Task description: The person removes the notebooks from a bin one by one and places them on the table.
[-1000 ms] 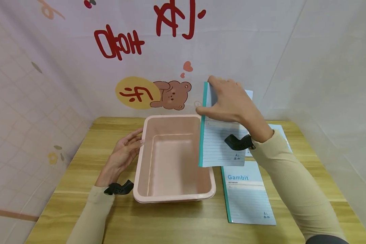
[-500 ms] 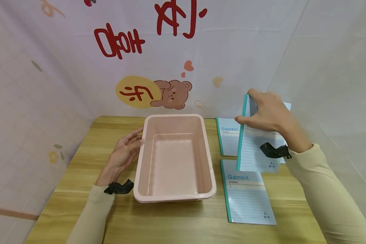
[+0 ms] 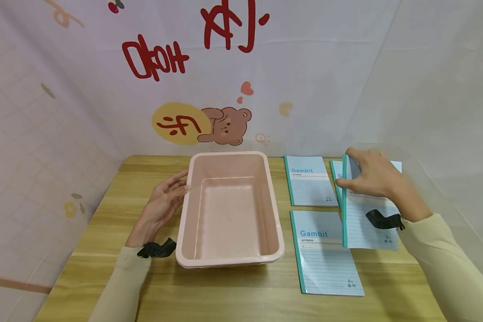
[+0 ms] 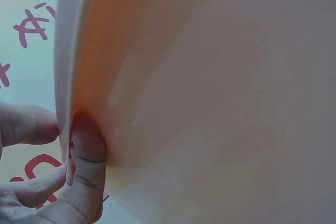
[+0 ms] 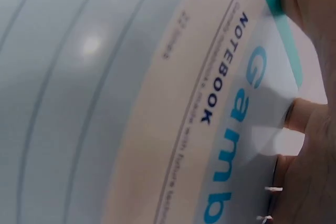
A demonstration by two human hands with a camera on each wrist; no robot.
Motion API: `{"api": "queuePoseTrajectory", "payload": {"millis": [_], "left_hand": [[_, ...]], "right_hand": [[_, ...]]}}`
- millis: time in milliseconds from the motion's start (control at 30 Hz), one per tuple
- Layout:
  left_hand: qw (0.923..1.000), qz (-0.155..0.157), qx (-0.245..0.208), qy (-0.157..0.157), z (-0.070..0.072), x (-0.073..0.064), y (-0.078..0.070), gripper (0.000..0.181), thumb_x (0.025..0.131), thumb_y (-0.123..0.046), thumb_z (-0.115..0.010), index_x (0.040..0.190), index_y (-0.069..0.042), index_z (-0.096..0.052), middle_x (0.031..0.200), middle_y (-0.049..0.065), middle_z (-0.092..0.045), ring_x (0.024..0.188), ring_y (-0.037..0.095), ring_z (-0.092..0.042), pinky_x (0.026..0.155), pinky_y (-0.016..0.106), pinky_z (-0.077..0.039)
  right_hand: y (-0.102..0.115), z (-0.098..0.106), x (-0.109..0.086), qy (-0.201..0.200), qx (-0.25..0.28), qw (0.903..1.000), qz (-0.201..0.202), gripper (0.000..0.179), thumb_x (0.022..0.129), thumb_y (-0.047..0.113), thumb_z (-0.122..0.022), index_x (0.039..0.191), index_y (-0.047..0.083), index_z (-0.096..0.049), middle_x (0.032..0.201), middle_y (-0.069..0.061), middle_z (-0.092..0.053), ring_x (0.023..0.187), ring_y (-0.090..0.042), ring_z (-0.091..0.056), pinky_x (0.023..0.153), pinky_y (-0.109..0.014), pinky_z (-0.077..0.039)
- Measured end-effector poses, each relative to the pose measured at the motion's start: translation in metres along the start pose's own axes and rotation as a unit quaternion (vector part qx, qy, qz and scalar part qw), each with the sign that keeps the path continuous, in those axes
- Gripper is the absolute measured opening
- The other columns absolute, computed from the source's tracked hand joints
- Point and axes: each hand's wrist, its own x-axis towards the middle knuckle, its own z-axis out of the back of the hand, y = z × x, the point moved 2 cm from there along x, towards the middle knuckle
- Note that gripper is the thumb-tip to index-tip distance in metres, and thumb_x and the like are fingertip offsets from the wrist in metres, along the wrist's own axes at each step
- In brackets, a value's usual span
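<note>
My left hand (image 3: 165, 201) holds the left rim of a pink plastic bin (image 3: 231, 221), which has nothing inside. In the left wrist view, the thumb and fingers pinch the bin's wall (image 4: 210, 93) from both sides. On the right, my right hand (image 3: 374, 174) grips a light blue notebook (image 3: 360, 223) with a teal spine by its upper end. The word "Notebook" on its cover (image 5: 157, 103) fills the right wrist view. This notebook hangs above the table, partly covering another notebook (image 3: 336, 167) behind it.
Two more matching notebooks lie flat right of the bin: one at the back (image 3: 310, 190), one in front (image 3: 328, 270). The wooden table (image 3: 225, 295) meets a printed wall sheet (image 3: 318, 80) at the back, and a pale sheet rises on the right.
My right hand has carried the notebook rightward and down, from beside the bin to over the right part of the table. The left hand and bin stay where they were.
</note>
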Motion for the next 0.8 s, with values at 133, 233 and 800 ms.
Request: {"api": "queuePoseTrajectory", "payload": {"millis": [133, 233, 800], "left_hand": [[1.0000, -0.002, 0.005, -0.001, 0.001, -0.001, 0.001, 0.066, 0.102, 0.003, -0.057, 0.160, 0.002, -0.025, 0.125, 0.004, -0.064, 0.100, 0.009, -0.068, 0.085, 0.020, -0.059], [1.0000, -0.002, 0.006, -0.001, 0.001, -0.001, 0.001, 0.066, 0.102, 0.002, -0.057, 0.160, 0.002, -0.026, 0.127, 0.005, -0.063, 0.101, 0.009, -0.068, 0.086, 0.020, -0.059], [0.9999, -0.008, 0.002, 0.008, 0.001, -0.002, 0.001, 0.066, 0.102, 0.002, -0.057, 0.160, 0.002, -0.025, 0.117, 0.002, -0.064, 0.099, 0.009, -0.067, 0.085, 0.019, -0.059]], "right_hand": [[-0.017, -0.017, -0.010, 0.010, -0.007, 0.9999, 0.001, 0.046, 0.081, 0.044, -0.080, 0.104, 0.011, -0.057, 0.083, -0.003, -0.059, 0.084, -0.025, -0.052, 0.080, -0.046, -0.037], [-0.029, -0.031, -0.021, 0.038, -0.012, 0.9992, -0.006, 0.063, 0.082, 0.047, -0.080, 0.122, 0.003, -0.059, 0.101, -0.015, -0.069, 0.095, -0.035, -0.060, 0.089, -0.056, -0.041], [-0.059, -0.113, -0.061, 0.144, -0.004, 0.9884, -0.048, 0.097, 0.078, 0.065, -0.077, 0.145, 0.000, -0.052, 0.126, -0.028, -0.066, 0.101, -0.039, -0.056, 0.083, -0.059, -0.047]]}}
